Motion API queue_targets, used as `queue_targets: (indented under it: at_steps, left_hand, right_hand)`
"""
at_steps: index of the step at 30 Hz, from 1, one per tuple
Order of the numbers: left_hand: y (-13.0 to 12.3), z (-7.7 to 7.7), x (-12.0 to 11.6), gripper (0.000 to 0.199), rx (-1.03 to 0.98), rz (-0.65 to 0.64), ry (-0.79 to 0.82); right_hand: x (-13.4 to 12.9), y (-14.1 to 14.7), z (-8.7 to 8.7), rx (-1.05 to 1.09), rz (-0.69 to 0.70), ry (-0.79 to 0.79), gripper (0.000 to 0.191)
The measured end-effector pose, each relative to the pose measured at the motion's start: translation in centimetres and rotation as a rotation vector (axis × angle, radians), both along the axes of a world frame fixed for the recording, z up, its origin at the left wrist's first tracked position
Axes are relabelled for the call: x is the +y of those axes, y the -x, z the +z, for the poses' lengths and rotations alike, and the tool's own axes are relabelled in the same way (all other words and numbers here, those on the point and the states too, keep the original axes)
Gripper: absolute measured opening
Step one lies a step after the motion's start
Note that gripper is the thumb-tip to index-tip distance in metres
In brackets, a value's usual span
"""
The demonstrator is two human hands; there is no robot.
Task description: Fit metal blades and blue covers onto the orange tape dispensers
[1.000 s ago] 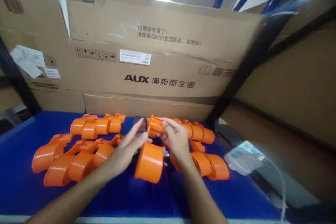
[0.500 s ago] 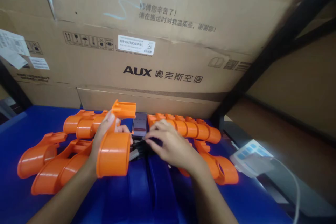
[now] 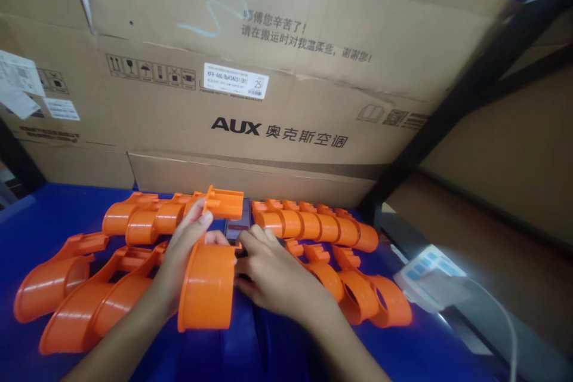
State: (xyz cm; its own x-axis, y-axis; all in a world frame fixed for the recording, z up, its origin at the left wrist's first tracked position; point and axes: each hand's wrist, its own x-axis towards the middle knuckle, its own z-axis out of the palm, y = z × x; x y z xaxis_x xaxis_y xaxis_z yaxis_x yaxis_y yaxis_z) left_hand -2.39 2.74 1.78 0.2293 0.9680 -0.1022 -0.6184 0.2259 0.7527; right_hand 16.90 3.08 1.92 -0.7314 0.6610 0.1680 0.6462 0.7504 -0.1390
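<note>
My left hand [image 3: 181, 250] is closed around the neck of an orange plastic holder [image 3: 208, 289], which has a wide round ring at the bottom and a flat slotted bracket on top. The holder is raised above the blue surface, its ring facing right. Close against its right side is my right hand [image 3: 271, 271], with fingers bent and drawn together near the ring's upper edge. What those fingers hold, if anything, is hidden behind the hand. A dark flat box-like object [image 3: 237, 227] shows partly between the hands.
More orange holders [image 3: 56, 283] lie in rows at left, with others [image 3: 308, 225] at right, on a blue surface [image 3: 31, 209]. A large cardboard box [image 3: 170, 113] stands behind. At right are a black rack post [image 3: 416, 155] and a white device with a cable [image 3: 430, 277].
The left hand and its orange holder have shifted right and slightly down in view. My right hand has moved left to the holder, hiding the silver-and-black item seen beneath it before.
</note>
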Motion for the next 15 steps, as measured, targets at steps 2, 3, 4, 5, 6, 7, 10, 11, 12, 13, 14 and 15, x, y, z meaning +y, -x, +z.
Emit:
queue_targets:
  at_steps: [2,3,4,5,6,7,10,11,12,13,14,15]
  left_hand:
    - [-0.13,-0.10,0.05,0.047,0.049,0.003,-0.010]
    - [-0.19,-0.10,0.06,0.048,0.064,0.007,-0.020]
    - [-0.24,-0.07,0.06,0.048,0.067,0.010,-0.030]
    - [-0.27,-0.04,0.06,0.048,0.063,0.014,-0.035]
    - [-0.29,0.00,0.05,0.049,0.056,0.018,-0.034]
    - [-0.29,0.03,0.05,0.049,0.052,0.021,-0.028]
    - [-0.21,-0.04,0.06,0.050,0.057,0.022,-0.020]
    - [-0.17,-0.10,0.07,0.051,0.065,0.019,-0.023]
    - [-0.14,-0.18,0.08,0.052,0.073,0.017,-0.029]
    - [-0.11,-0.25,0.07,0.054,0.081,0.013,-0.037]
    - [-0.10,-0.30,0.05,0.055,0.088,0.007,-0.043]
    - [-0.09,-0.34,0.03,0.056,0.094,0.001,-0.046]
  right_hand:
    - [0.08,0.05,-0.17,-0.007,0.002,-0.025,0.014]
    - [0.11,0.06,-0.22,-0.010,0.004,-0.035,0.015]
    - [0.12,0.06,-0.26,-0.013,0.005,-0.043,0.016]
    - [0.13,0.05,-0.27,-0.016,0.009,-0.050,0.017]
    - [0.12,0.04,-0.26,-0.020,0.016,-0.055,0.017]
    - [0.10,0.03,-0.24,-0.023,0.024,-0.059,0.018]
    - [-0.05,0.03,-0.12,-0.037,0.041,-0.077,0.021]
    - [-0.11,0.06,-0.08,-0.043,0.042,-0.087,0.023]
    - [-0.17,0.09,-0.05,-0.051,0.041,-0.096,0.024]
    - [-0.22,0.12,-0.02,-0.058,0.039,-0.105,0.026]
    - [-0.27,0.16,0.00,-0.063,0.040,-0.109,0.026]
    - [-0.30,0.19,0.02,-0.066,0.044,-0.110,0.025]
